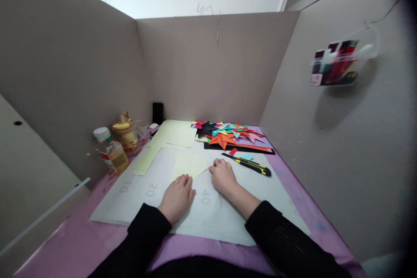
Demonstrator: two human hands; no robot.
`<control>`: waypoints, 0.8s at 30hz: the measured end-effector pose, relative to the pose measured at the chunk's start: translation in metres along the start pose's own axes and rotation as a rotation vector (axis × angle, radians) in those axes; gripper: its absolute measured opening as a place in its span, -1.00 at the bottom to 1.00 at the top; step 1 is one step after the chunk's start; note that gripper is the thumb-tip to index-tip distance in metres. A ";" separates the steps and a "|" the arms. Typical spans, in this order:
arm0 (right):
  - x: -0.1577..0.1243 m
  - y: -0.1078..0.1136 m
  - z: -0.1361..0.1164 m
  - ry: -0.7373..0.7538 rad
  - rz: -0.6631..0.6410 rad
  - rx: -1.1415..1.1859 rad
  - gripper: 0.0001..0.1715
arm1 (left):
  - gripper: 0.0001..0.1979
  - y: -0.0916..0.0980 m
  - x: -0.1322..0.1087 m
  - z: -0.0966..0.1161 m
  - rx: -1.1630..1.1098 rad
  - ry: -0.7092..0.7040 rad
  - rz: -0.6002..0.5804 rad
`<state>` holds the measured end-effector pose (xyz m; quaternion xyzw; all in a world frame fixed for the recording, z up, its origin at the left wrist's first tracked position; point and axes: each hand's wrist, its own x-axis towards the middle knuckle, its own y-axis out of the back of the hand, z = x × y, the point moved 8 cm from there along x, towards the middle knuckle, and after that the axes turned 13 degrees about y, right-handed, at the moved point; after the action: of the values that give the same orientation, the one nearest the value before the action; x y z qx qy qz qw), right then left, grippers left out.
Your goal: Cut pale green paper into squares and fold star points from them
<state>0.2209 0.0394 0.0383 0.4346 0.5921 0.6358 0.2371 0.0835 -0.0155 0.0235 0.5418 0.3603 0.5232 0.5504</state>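
A pale yellow sheet of paper (189, 165) lies on a white cutting mat (273, 191). My left hand (177, 195) rests flat on the mat with its fingertips at the sheet's lower edge, fingers stretched out. My right hand (222, 176) lies just right of the sheet, fingers curled down onto the mat near the sheet's corner; whether it grips anything is hidden. Both arms wear black sleeves.
A yellow-black utility knife (247, 164) lies right of my hands, with small paper scraps (246, 157) beside it. Folded coloured paper shapes (230, 134) are piled at the back. More pale sheets (172, 134), a jar (125, 137) and a bottle (112, 152) stand left. Cardboard walls enclose the desk.
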 end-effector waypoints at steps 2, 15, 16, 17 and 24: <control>-0.001 0.008 -0.010 0.032 0.077 0.027 -0.64 | -0.61 0.001 0.000 0.001 -0.002 -0.003 0.006; -0.006 -0.026 -0.028 0.185 -0.241 0.085 -0.40 | -0.72 0.013 -0.011 -0.002 0.067 -0.046 -0.043; -0.006 -0.025 -0.026 0.175 -0.245 0.063 -0.41 | -0.75 0.015 -0.013 -0.002 0.085 -0.055 -0.060; -0.006 -0.025 -0.024 0.168 -0.242 0.045 -0.42 | -0.79 0.017 -0.015 -0.002 0.099 -0.063 -0.077; -0.004 -0.025 -0.016 0.095 -0.118 0.011 -0.45 | -0.76 0.018 -0.022 -0.015 -0.006 -0.099 -0.044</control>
<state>0.2044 0.0326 0.0142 0.3696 0.6307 0.6374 0.2436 0.0618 -0.0361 0.0353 0.5571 0.3428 0.4847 0.5807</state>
